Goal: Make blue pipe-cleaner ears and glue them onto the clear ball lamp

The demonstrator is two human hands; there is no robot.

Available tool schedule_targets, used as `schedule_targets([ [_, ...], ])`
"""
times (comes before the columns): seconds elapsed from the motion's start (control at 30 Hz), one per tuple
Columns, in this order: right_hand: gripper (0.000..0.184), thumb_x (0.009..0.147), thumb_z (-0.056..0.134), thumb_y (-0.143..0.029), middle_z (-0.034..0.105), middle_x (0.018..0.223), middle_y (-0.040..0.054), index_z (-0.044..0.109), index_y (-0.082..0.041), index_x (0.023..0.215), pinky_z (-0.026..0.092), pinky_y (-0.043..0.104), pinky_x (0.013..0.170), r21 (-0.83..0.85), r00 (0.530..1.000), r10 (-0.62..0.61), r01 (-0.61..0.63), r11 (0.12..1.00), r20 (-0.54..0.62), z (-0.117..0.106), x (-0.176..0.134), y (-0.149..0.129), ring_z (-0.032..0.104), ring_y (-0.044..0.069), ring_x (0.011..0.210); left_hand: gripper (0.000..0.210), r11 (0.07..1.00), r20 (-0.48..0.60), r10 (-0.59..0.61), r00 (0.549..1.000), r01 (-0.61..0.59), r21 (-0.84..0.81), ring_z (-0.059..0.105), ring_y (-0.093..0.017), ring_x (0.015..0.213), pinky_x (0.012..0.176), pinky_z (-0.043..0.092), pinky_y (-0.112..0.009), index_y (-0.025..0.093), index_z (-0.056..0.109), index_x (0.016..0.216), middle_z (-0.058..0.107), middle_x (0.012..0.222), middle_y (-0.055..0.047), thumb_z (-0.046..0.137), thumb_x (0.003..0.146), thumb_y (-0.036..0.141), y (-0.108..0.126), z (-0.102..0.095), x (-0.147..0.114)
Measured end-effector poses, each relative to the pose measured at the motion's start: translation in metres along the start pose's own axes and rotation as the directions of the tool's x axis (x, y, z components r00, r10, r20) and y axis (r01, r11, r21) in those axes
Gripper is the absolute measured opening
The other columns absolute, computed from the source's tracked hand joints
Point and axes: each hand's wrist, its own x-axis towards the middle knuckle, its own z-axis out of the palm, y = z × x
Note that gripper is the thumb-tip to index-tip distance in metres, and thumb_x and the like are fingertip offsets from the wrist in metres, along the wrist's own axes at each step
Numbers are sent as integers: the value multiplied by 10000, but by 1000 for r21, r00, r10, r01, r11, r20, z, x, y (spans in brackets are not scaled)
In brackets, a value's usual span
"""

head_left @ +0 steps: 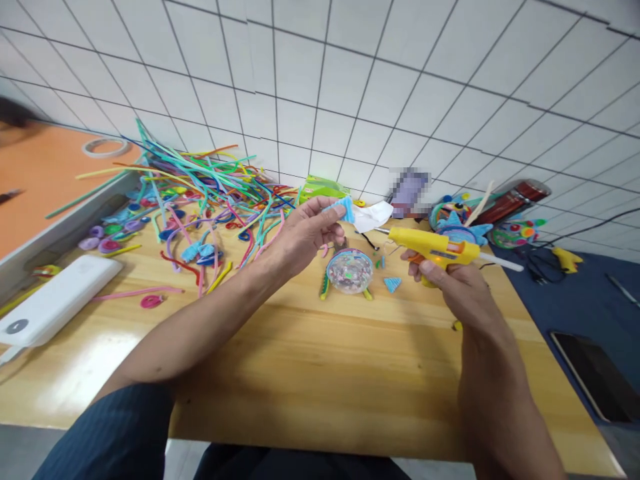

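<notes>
My left hand [316,225] pinches a small light-blue fuzzy piece [346,209], which looks made of pipe cleaner. A white scrap of paper or tissue [374,216] shows just right of it; whether my fingers hold it too, I cannot tell. My right hand [443,275] is wrapped round the handle of a yellow glue gun [430,247]. Its nozzle points left, close to the white scrap, and a glue stick [503,261] sticks out at the back. Below lies a round clear container [350,272] on green-and-yellow strips. Beside it is a striped blue triangle [393,285].
Many coloured pipe cleaners [200,177] and coiled pieces heap at the back left. A white power bank [57,300] lies at the left. Decorated crafts [460,233], a dark red flask [515,200], a cable and a phone [595,373] are on the right.
</notes>
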Motion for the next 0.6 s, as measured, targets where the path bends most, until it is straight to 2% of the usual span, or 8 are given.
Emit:
schedule_targets([
  [0.07,515,860,770,-707,799,945,90,811,-216,1011,599,352,688,-50,990,59,-66,997,-127,-7,-10,17,704,234,790,400,999,-3,19,1000,-19,32,669,-78,566,568,570,-197,171,674,903,708,711,48,1002,753,344,-1,-1,1],
  [0.17,475,860,735,-657,806,973,100,805,-217,1027,626,423,798,-143,944,102,-154,978,-314,-15,-28,53,735,283,880,389,994,-5,61,998,-60,93,661,-74,564,571,576,-201,180,672,875,711,718,49,1004,746,337,-7,-5,5],
  [0.3,529,833,669,-652,805,1015,144,764,-189,1070,613,521,901,-208,869,165,-290,934,-467,-21,-50,106,745,355,974,342,974,-4,91,996,-88,209,644,-85,545,550,569,-217,190,669,835,688,679,45,978,755,314,-15,-14,12],
  [0.43,507,823,611,-601,793,1027,167,722,-170,1066,594,513,925,-254,796,279,-468,846,-537,-21,-60,141,736,360,996,306,949,-34,74,997,-60,309,641,-97,543,563,584,-238,192,674,805,683,666,36,953,740,301,-19,-25,13],
  [0.6,428,825,597,-562,798,1047,190,714,-195,1012,575,546,991,-256,755,326,-539,802,-569,-18,-55,159,729,393,1063,291,933,-61,35,997,-11,359,663,-122,566,569,575,-251,189,685,816,684,649,22,931,734,323,-22,-39,7],
])
